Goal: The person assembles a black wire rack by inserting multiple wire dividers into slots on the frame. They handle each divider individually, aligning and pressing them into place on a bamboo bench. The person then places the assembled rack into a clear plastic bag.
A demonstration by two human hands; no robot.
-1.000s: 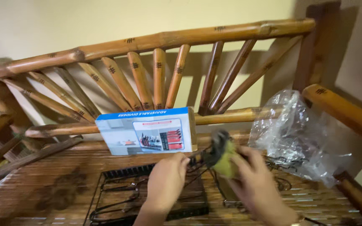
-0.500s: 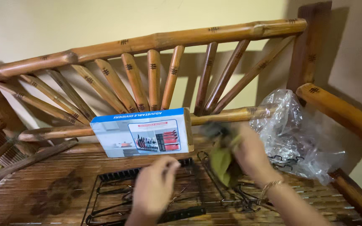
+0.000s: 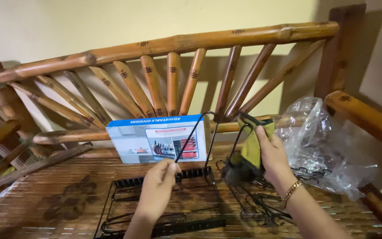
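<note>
Landmark: the blue and white box stands on edge on the bamboo bench, leaning against the backrest slats.
Far left of the box: a neighbouring chair's arm and dark slats are cut off by the frame edge; too little shows to say more.
Below the box: a black wire rack lies flat on the seat, its near end cut off by the lower edge of the picture.
Left hand: just below the box's right end, fingers pinched closed on the lower end of a thin black wire divider.
Divider: it rises tilted across the box's right end, bends over at the top and comes down again beside the box.
Right hand: right of the box, clenched around a yellow-green cloth that is pressed on a second wire loop; the cloth hides that wire's upper part.
Under the right hand: a tangle of loose black wire parts, blurred and hard to separate.
Far right of the box: a crumpled clear plastic bag by the armrest; a few dark wire pieces lie at its lower edge, whether inside it I cannot tell.
</note>
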